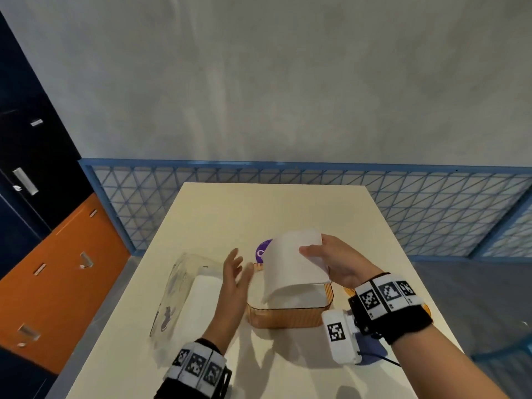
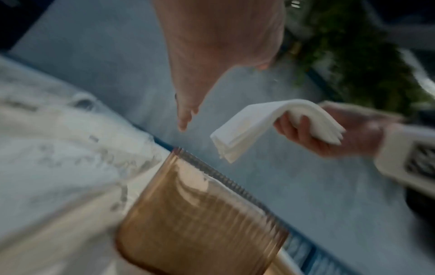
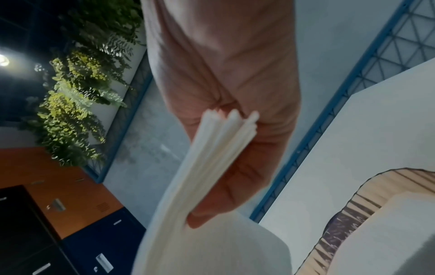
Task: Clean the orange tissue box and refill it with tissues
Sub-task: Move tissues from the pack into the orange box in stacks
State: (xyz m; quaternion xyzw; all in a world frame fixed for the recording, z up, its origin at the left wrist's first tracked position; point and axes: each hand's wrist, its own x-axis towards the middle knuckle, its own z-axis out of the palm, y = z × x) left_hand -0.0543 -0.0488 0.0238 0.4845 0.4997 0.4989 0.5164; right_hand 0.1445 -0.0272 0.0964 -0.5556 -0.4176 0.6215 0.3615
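The right hand (image 1: 338, 263) pinches a stack of tissues (image 1: 293, 263) between thumb and fingers, clamping one short end; the stack's long axis slants down and leftward, its free end drooping over the open box (image 1: 288, 316). The left hand (image 1: 234, 279) hovers just left of the box, fingers straight and spread, holding nothing. The orange box sits on the table (image 1: 259, 208), near its front, open side up. A clear plastic wrapper (image 1: 178, 289) lies left of it, a purple disc (image 1: 263, 250) just behind.
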